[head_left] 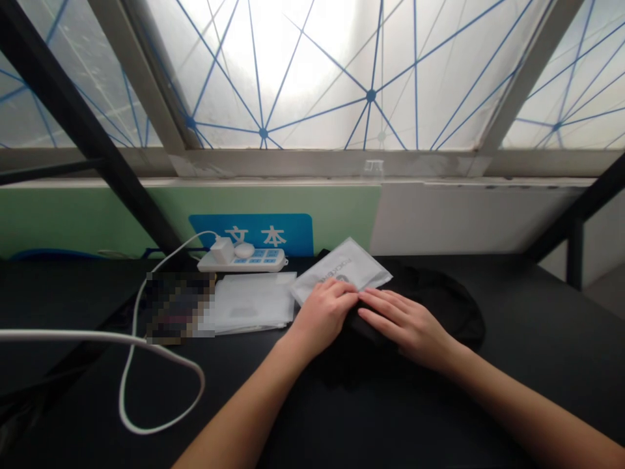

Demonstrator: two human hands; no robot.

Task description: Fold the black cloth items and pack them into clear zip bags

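A soft black fabric item (439, 306), perhaps a bag, lies bunched on the dark desk; its exact kind is hard to make out against the black surface. Across its far left part rests a translucent white zip pouch (342, 264) with grey lettering. My left hand (325, 309) is at the pouch's near edge, fingers curled and closed on the black fabric. Meeting it almost fingertip to fingertip, my right hand (410, 322) lies on the fabric with its fingers stretched out. Both palms are hidden from above.
Left of my hands lie more translucent pouches (254, 303), beside a blurred-out item (178, 309). Behind them sits a white power strip (244, 260) with a plugged-in charger (222, 249). A white cable (161, 352) loops over the left side. Black metal posts (97, 150) flank the desk.
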